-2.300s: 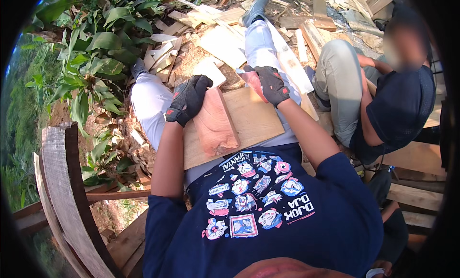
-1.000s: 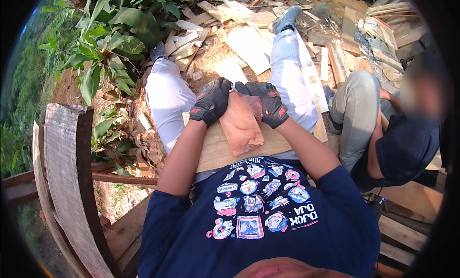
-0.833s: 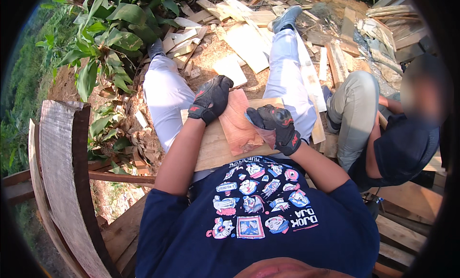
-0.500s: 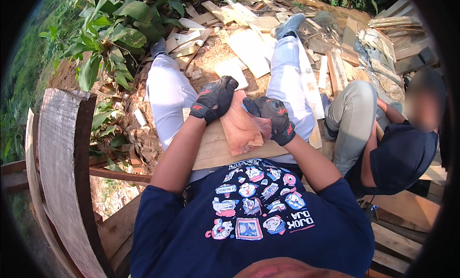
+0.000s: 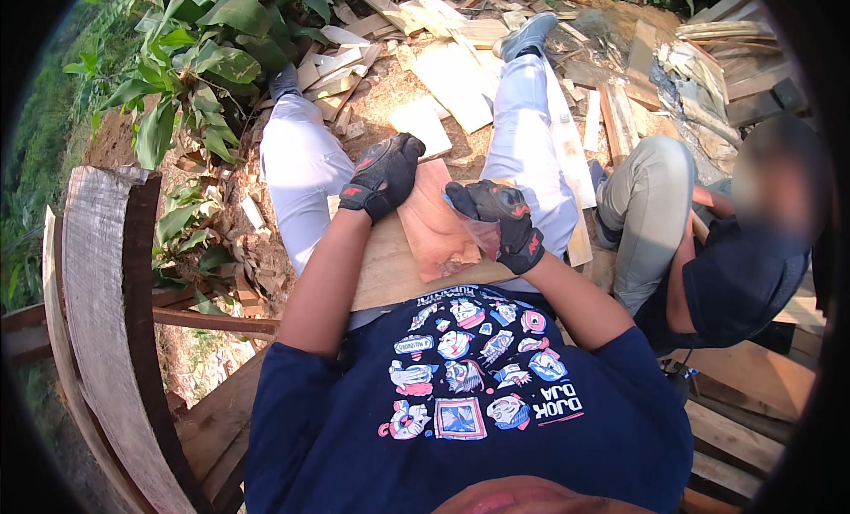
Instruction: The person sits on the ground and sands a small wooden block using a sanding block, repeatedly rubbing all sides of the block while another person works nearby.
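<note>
A reddish wooden block [image 5: 432,226] lies on a pale board [image 5: 376,262] across my lap. My left hand [image 5: 386,176], in a black glove, is closed at the block's far left edge and grips it there; its fingertips are partly hidden. On the block's right side is my right hand [image 5: 498,220], also gloved in black. Its fingers are bent over a thin reddish-brown sheet [image 5: 481,234] pressed against the wood; I cannot make out its exact kind.
Another person [image 5: 744,275] sits close on my right. A thick upright plank [image 5: 102,310] stands at my left, near leafy plants [image 5: 221,58]. Offcuts [image 5: 456,80] and wood chips cover the ground between and beyond my feet. More planks [image 5: 735,439] lie at the lower right.
My right hand has slid slightly toward me along the block. My left hand keeps its place on the wood. The whole view has shifted a little.
</note>
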`<state>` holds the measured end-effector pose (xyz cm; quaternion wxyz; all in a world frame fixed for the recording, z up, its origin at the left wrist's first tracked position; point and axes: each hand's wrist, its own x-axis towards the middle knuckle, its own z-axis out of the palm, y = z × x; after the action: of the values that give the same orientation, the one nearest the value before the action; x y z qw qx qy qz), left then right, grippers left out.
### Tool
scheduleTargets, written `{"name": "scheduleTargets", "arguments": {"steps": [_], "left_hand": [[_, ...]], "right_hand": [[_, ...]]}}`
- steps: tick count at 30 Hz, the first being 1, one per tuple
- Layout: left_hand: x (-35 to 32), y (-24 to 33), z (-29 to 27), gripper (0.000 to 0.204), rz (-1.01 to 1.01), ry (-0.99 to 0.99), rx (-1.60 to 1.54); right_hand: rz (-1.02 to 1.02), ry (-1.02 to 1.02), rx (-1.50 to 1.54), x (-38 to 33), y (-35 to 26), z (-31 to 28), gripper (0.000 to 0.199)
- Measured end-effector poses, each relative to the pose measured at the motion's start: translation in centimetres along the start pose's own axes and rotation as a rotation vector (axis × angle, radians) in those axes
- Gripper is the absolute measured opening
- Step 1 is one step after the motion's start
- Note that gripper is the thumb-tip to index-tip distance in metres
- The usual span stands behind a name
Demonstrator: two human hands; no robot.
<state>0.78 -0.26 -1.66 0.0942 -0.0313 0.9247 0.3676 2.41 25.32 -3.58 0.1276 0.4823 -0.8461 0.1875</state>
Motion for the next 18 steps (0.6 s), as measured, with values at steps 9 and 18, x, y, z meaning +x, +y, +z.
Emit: {"name": "scheduleTargets", "arguments": {"steps": [9, 18], "left_hand": [[0.2, 0.8, -0.6, 0.048, 0.009, -0.035, 0.011], [0.2, -0.1, 0.3, 0.042, 0.076, 0.025, 0.073]], "right_hand": [[0.053, -0.084, -0.092, -1.0, -2.1, -2.0, 0.034], [0.178, 0.030, -0.006, 7.0, 3.9, 3.4, 0.030]]}}
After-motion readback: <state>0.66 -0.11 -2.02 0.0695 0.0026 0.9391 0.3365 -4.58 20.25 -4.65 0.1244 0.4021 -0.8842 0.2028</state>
